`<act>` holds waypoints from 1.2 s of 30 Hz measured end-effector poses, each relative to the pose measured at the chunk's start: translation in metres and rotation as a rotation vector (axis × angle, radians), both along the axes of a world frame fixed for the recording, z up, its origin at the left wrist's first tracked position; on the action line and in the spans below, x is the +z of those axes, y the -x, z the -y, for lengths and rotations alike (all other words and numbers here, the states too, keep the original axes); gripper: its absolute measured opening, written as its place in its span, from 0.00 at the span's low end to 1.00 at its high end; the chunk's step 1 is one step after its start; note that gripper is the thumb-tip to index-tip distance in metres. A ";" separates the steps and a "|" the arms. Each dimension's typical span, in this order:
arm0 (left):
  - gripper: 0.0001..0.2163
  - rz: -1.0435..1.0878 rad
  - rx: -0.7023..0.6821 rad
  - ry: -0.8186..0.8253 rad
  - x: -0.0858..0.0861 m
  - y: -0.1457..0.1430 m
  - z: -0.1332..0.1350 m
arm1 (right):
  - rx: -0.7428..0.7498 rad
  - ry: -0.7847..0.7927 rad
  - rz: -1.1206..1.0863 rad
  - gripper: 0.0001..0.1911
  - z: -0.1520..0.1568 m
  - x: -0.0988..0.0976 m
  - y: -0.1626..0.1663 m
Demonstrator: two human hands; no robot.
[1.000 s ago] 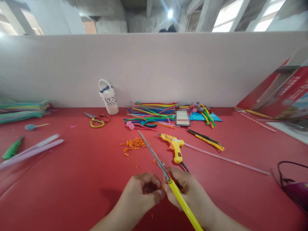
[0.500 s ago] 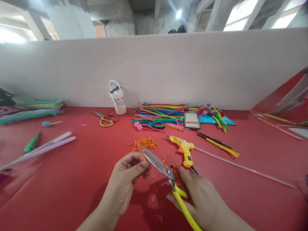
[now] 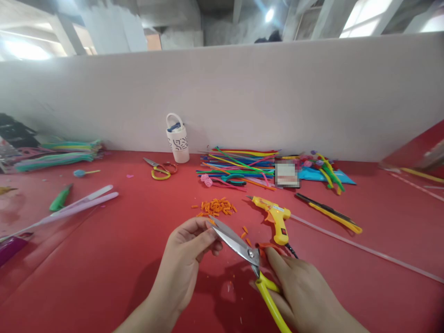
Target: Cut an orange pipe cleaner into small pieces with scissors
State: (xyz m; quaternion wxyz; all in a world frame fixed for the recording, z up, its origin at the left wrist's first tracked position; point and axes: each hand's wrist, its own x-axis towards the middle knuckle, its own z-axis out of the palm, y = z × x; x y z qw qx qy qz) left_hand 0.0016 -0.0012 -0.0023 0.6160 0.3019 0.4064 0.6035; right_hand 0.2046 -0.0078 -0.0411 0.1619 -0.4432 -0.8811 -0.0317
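My right hand (image 3: pixel 294 282) grips a pair of scissors (image 3: pixel 239 247) with yellow and red handles, blades pointing up and left. Fingers of my left hand (image 3: pixel 190 245) are pinched around a small orange piece (image 3: pixel 212 222), mostly hidden, right at the blade tips. Just beyond the blades lies a heap of short orange cut pieces (image 3: pixel 218 206). A few loose orange pieces (image 3: pixel 245 230) rest between the heap and my right hand.
A yellow glue gun (image 3: pixel 274 215) with a long clear stick lies to the right. Behind are colourful pipe cleaners (image 3: pixel 239 162), a white tumbler (image 3: pixel 178 143) and second scissors (image 3: pixel 161 169). Further right lies a black and yellow tool (image 3: pixel 329 212); leftward, a green-handled object (image 3: pixel 60 199).
The view has turned slightly left, so the table things sit further right. The scissor blades have drawn closer together at the orange piece in my left fingers.
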 end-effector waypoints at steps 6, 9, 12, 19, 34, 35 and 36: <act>0.02 -0.013 0.003 0.004 0.001 0.000 0.000 | 0.014 -0.096 -0.004 0.06 -0.001 0.003 0.000; 0.02 -0.015 0.002 0.006 0.001 0.000 0.000 | 0.021 -0.091 0.005 0.05 -0.001 0.003 0.001; 0.02 -0.016 0.006 0.006 0.001 0.000 0.000 | 0.031 -0.094 0.011 0.05 -0.001 0.003 0.001; 0.03 -0.025 0.019 0.011 0.002 0.000 -0.001 | 0.046 -0.123 -0.022 0.08 -0.003 0.003 0.002; 0.04 -0.057 0.031 0.002 0.000 0.002 -0.002 | -0.007 -0.102 -0.017 0.05 -0.004 0.000 -0.001; 0.04 -0.055 0.023 0.000 0.000 0.002 -0.002 | -0.018 -0.060 -0.039 0.06 -0.004 0.000 -0.001; 0.03 -0.052 0.008 0.001 -0.001 0.001 -0.002 | -0.040 0.010 -0.078 0.07 -0.004 0.000 -0.001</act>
